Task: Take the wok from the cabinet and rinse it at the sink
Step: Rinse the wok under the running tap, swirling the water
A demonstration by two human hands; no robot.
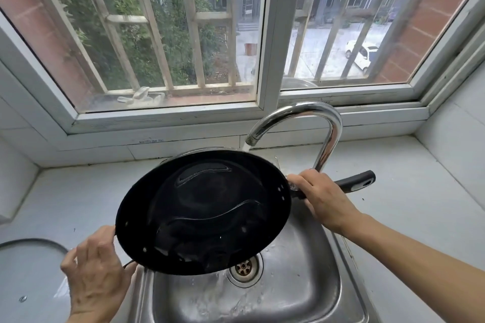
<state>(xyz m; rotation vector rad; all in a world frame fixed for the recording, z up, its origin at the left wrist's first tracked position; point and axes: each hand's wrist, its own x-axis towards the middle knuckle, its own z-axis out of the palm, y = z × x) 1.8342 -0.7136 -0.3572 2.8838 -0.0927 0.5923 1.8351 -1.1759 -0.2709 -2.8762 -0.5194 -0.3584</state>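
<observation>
A black wok (204, 212) is held tilted over the steel sink (309, 278), its near rim lower, with water pooled inside and spilling from the low edge toward the drain (244, 267). My right hand (322, 199) grips the wok's long black handle (359, 182) close to the bowl. At the near-left rim my left hand (97, 273) holds the small wire loop handle. The chrome faucet (301, 123) arches over the far rim, and water runs from its spout onto the wok.
A glass lid (29, 278) lies on the white counter at the lower left. White tiled counter (409, 191) surrounds the sink. A barred window (265, 34) stands right behind the faucet, walls close in on both sides.
</observation>
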